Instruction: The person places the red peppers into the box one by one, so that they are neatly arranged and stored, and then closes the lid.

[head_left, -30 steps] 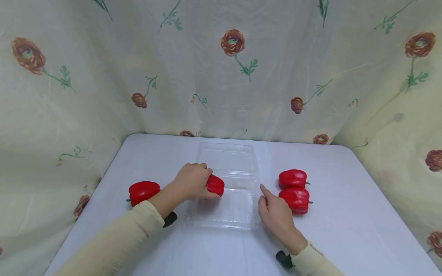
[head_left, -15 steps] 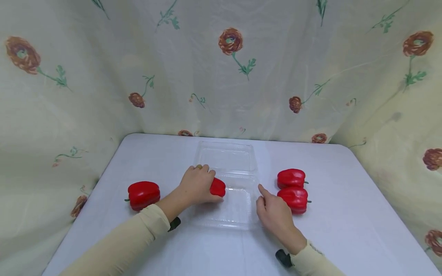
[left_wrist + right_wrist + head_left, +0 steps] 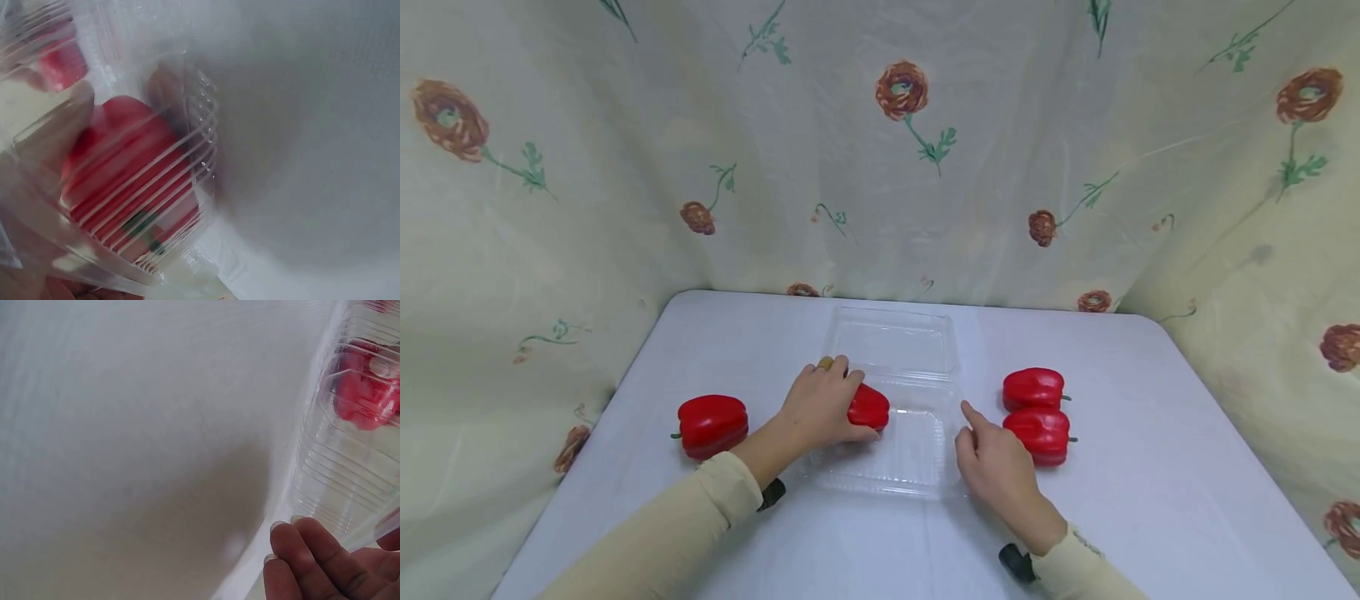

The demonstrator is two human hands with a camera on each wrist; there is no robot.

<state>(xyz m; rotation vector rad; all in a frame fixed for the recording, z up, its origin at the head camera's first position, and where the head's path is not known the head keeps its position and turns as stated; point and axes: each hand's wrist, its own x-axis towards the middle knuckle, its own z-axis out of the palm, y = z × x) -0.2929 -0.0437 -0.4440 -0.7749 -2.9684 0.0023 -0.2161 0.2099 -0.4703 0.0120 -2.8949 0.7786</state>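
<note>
A red bell pepper [image 3: 869,407] is gripped by my left hand [image 3: 820,406] over the left part of a clear plastic clamshell container [image 3: 917,446]. The left wrist view shows the pepper [image 3: 131,169] through the ribbed container wall, its green stem toward the near side. My right hand [image 3: 997,462] is at the container's right rim, index finger extended against the edge and thumb beside it. In the right wrist view its fingers [image 3: 312,556] lie fairly straight next to the container wall. The container's lid [image 3: 892,340] lies folded back, away from me.
Another red bell pepper [image 3: 712,425] lies left of the container, beside my left forearm. Two more, a far pepper [image 3: 1032,389] and a near pepper [image 3: 1039,435], lie touching to the right, just beyond my right hand. A flowered curtain surrounds the white table [image 3: 1150,467].
The left hand with its pepper shifts slightly right, then slightly back left, staying over the container's left part. My right hand stays at the rim; the other peppers have not moved.
</note>
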